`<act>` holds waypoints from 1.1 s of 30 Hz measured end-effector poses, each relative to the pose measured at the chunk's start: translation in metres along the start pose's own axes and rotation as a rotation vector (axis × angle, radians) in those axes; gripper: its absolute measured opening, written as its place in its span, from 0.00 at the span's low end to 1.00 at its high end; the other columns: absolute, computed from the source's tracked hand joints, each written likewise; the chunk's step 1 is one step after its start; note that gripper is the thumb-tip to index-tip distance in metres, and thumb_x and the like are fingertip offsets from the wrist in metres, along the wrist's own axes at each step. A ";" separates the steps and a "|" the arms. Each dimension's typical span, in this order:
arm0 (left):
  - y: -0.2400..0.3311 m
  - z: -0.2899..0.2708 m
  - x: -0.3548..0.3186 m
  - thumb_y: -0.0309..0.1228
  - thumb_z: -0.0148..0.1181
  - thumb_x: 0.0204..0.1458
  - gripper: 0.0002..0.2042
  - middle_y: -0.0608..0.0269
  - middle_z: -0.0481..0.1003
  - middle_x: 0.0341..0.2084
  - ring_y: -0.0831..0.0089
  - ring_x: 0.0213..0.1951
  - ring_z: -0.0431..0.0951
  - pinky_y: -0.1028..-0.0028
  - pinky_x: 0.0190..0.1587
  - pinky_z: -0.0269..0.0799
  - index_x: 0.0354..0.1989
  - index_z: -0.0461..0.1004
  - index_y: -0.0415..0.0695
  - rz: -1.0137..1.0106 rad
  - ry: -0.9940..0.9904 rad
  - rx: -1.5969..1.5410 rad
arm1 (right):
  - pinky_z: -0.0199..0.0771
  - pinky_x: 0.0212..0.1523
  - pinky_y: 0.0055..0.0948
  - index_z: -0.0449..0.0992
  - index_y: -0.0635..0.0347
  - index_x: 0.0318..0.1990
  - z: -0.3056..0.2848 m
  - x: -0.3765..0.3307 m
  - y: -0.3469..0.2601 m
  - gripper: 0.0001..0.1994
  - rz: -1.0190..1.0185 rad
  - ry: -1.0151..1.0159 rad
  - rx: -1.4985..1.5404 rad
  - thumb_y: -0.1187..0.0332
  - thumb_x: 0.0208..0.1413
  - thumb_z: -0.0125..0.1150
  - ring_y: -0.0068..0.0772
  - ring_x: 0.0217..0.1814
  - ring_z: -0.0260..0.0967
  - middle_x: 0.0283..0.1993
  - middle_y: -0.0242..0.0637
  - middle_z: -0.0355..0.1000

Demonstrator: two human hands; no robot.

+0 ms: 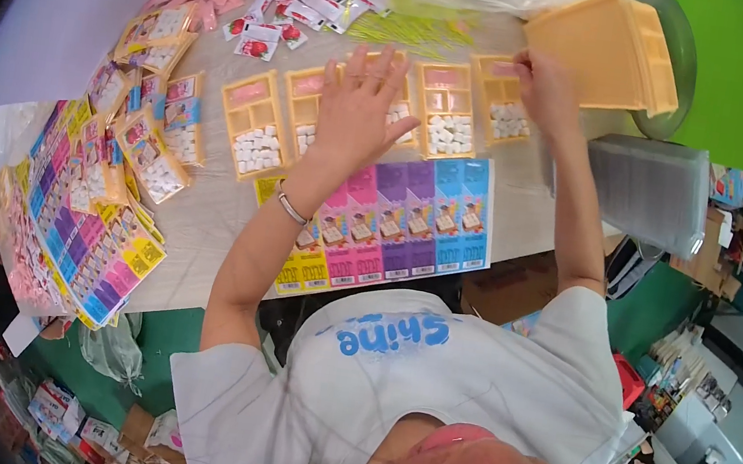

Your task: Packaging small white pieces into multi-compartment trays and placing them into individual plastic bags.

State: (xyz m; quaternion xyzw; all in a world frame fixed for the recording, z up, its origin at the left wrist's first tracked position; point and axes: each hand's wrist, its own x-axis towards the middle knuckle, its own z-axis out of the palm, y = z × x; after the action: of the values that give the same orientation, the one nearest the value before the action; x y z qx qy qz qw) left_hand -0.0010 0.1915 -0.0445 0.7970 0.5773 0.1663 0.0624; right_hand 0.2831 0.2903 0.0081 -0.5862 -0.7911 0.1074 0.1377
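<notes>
The bench [204,208] looks like pale wood with a matt, faintly grained top; the yellow trays [446,110] along its far edge are thin moulded plastic, smooth and dull; the stack of empty trays [606,51] at the far right corner is the same plastic; the colour-printed cards [412,214] at the near edge are glossy paper; the sachets [308,5] at the far edge are shiny foil-like film; the bracelet [291,208] on the left wrist gleams like metal.

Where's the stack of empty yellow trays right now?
In the head view, the stack of empty yellow trays sits at the far right of the table, just beyond the right hand and above the rightmost filled tray.
</notes>
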 end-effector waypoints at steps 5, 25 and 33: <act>0.003 0.008 -0.006 0.62 0.55 0.55 0.41 0.63 0.55 0.74 0.52 0.75 0.50 0.40 0.72 0.43 0.74 0.58 0.53 -0.020 0.008 0.055 | 0.76 0.42 0.42 0.80 0.61 0.41 0.026 -0.009 -0.001 0.07 -0.041 0.160 -0.108 0.71 0.57 0.63 0.48 0.41 0.76 0.35 0.44 0.78; -0.136 -0.041 0.031 0.47 0.68 0.47 0.15 0.70 0.80 0.38 0.66 0.49 0.77 0.54 0.57 0.62 0.42 0.85 0.57 -0.196 0.227 0.174 | 0.78 0.46 0.41 0.85 0.50 0.37 0.111 0.108 -0.186 0.09 -0.553 0.105 -0.047 0.58 0.55 0.68 0.41 0.47 0.76 0.40 0.32 0.79; -0.136 -0.026 0.029 0.33 0.60 0.50 0.06 0.62 0.80 0.31 0.66 0.34 0.81 0.63 0.47 0.72 0.30 0.81 0.47 -0.064 0.309 0.400 | 0.76 0.47 0.41 0.83 0.54 0.36 0.131 0.113 -0.200 0.08 -0.586 0.170 -0.347 0.63 0.53 0.64 0.40 0.48 0.75 0.40 0.34 0.78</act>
State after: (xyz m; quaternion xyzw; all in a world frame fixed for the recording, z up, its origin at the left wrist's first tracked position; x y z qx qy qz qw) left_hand -0.1242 0.2606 -0.0541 0.7399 0.6263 0.1666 -0.1803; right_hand 0.0270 0.3398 -0.0382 -0.3559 -0.9178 -0.1218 0.1266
